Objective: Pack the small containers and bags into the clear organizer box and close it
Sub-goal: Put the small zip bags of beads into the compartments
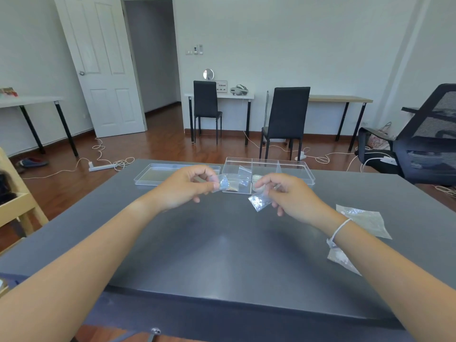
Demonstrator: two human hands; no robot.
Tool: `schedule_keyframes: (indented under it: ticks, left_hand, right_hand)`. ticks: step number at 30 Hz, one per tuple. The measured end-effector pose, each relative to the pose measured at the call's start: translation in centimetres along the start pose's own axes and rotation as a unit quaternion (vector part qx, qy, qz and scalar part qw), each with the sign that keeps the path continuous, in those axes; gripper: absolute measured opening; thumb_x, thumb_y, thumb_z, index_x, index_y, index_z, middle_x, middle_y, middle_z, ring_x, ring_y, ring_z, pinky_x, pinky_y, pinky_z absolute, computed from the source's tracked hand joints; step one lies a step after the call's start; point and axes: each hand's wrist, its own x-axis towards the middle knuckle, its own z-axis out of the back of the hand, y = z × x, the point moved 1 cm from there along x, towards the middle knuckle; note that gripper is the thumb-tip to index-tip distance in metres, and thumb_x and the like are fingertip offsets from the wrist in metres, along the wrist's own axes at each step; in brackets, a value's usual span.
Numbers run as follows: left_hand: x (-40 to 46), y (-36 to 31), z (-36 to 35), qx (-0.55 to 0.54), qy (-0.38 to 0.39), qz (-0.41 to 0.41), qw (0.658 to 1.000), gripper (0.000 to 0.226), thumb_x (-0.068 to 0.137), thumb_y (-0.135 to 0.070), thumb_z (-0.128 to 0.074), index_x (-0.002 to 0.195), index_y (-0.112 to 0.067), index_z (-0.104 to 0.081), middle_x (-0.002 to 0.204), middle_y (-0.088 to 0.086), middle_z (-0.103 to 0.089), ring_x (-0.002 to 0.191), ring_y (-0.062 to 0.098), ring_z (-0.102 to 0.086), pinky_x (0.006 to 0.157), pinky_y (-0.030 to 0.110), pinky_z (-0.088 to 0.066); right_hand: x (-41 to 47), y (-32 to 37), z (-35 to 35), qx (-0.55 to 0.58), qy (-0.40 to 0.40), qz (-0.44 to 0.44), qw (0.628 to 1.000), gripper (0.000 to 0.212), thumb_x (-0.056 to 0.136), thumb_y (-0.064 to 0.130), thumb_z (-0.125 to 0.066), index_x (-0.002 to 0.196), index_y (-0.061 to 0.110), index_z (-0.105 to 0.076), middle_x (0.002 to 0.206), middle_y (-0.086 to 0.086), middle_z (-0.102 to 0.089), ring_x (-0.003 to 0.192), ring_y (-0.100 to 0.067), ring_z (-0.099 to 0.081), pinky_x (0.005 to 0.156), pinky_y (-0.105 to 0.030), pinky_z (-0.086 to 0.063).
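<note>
The clear organizer box stands open at the far middle of the grey table, with small bags and a pale round container inside its near compartments. Its clear lid lies flat to the left of it. My left hand pinches a small clear bag just in front of the box's left end. My right hand pinches another small bag of glittery bits, held above the table before the box. Two more clear bags lie on the table at the right: a larger bag and a smaller bag.
A black mesh office chair stands close to the table's right side. A light wooden shelf sits at the left. Beyond the table are two black chairs, desks, and white cables on the wooden floor.
</note>
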Motion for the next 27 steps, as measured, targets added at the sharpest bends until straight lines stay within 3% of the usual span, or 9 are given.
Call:
schedule_keyframes:
  ticks: [4, 8, 14, 18, 22, 27]
  left_hand:
    - [2.4, -0.3, 0.2, 0.010, -0.019, -0.014, 1.000, 0.016, 0.087, -0.019, -0.056, 0.077, -0.030, -0.063, 0.081, -0.008, -0.059, 0.062, -0.001, -0.059, 0.055, 0.018, -0.049]
    - [4.5, -0.4, 0.4, 0.045, -0.031, -0.015, 0.998, 0.023, 0.089, -0.015, -0.049, 0.083, -0.031, -0.064, 0.084, -0.008, -0.059, 0.066, 0.006, -0.058, 0.056, 0.017, -0.050]
    - [7.1, 0.0, 0.3, 0.074, -0.055, -0.037, 0.995, 0.029, 0.090, -0.014, -0.047, 0.101, -0.038, -0.060, 0.083, -0.005, -0.058, 0.064, 0.006, -0.056, 0.053, 0.015, -0.049]
    - [8.3, 0.9, -0.1, 0.032, -0.133, -0.048, 0.989, 0.023, 0.085, -0.012, -0.057, 0.099, -0.030, -0.056, 0.075, -0.004, -0.055, 0.063, 0.006, -0.054, 0.054, 0.019, -0.047]
    - [8.8, 1.9, -0.6, 0.015, -0.166, -0.054, 0.985, 0.015, 0.081, -0.012, -0.064, 0.082, -0.026, -0.060, 0.068, -0.005, -0.058, 0.052, -0.006, -0.049, 0.052, 0.008, -0.042]
    - [9.3, 2.3, -0.1, 0.005, -0.172, -0.053, 0.984, 0.011, 0.083, -0.015, -0.062, 0.091, -0.019, -0.069, 0.073, -0.008, -0.060, 0.055, -0.007, -0.049, 0.056, 0.006, -0.042]
  right_hand:
    - [2.1, 0.4, 0.4, 0.023, -0.042, 0.024, 0.999, 0.033, 0.088, 0.003, -0.048, 0.087, 0.035, -0.060, 0.093, -0.003, -0.055, 0.043, -0.002, -0.050, 0.039, -0.009, -0.036]
    - [4.2, 0.7, 0.7, 0.049, -0.067, 0.042, 0.996, 0.025, 0.088, 0.004, -0.053, 0.093, 0.027, -0.060, 0.081, 0.000, -0.053, 0.043, 0.010, -0.050, 0.039, -0.009, -0.038]
    - [7.2, 0.4, 0.5, 0.038, -0.111, 0.043, 0.992, 0.021, 0.083, 0.004, -0.058, 0.089, 0.025, -0.059, 0.074, 0.007, -0.058, 0.068, -0.005, -0.052, 0.065, -0.029, -0.050]
    - [8.8, 0.0, 0.1, 0.028, -0.110, 0.040, 0.993, 0.022, 0.083, 0.007, -0.058, 0.078, 0.028, -0.059, 0.074, 0.009, -0.058, 0.067, -0.004, -0.051, 0.062, -0.020, -0.046]
    - [9.9, -0.7, -0.4, -0.013, -0.097, 0.037, 0.995, 0.018, 0.082, 0.006, -0.057, 0.081, 0.024, -0.060, 0.074, 0.010, -0.056, 0.065, -0.002, -0.050, 0.059, -0.016, -0.039]
    - [11.0, -1.3, -0.5, -0.048, -0.094, 0.032, 0.994, 0.017, 0.083, 0.007, -0.055, 0.086, 0.022, -0.063, 0.080, 0.003, -0.059, 0.065, -0.002, -0.049, 0.056, -0.014, -0.038]
